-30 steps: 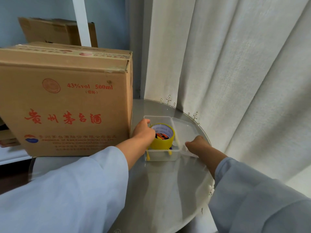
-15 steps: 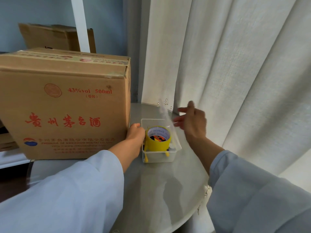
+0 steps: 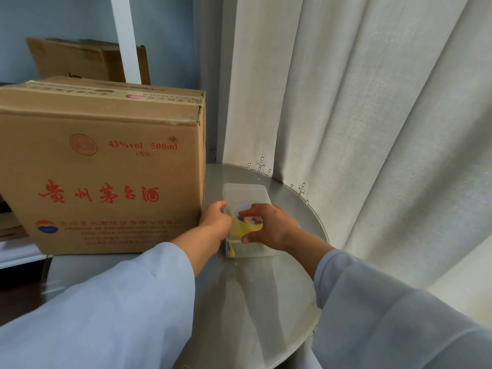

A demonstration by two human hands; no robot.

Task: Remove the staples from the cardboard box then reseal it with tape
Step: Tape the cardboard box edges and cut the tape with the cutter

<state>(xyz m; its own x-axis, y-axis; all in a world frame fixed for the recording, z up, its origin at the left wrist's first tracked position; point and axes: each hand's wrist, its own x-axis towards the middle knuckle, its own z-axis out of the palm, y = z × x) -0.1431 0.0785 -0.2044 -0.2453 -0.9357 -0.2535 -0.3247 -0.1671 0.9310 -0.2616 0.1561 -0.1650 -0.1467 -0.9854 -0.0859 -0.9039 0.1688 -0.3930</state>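
A large brown cardboard box (image 3: 106,169) with red print stands on the left of the round table, its top flaps down. Right beside it sits a clear plastic container (image 3: 247,193) holding a yellow tape roll (image 3: 243,229). The translucent lid lies down over the container. My left hand (image 3: 215,222) grips the container's left side, close to the box's corner. My right hand (image 3: 271,227) lies over the lid, fingers across the top and thumb hooked on its front edge. No staples can be made out.
The grey round table (image 3: 253,288) ends close on the right and front. A white curtain (image 3: 372,129) hangs right behind it. Another cardboard box (image 3: 80,59) and a white post (image 3: 123,35) stand behind the large box.
The lid lay open to the right, then my right hand swung it up and over. It now covers the container with my right hand on top. My left hand stayed at the container's side.
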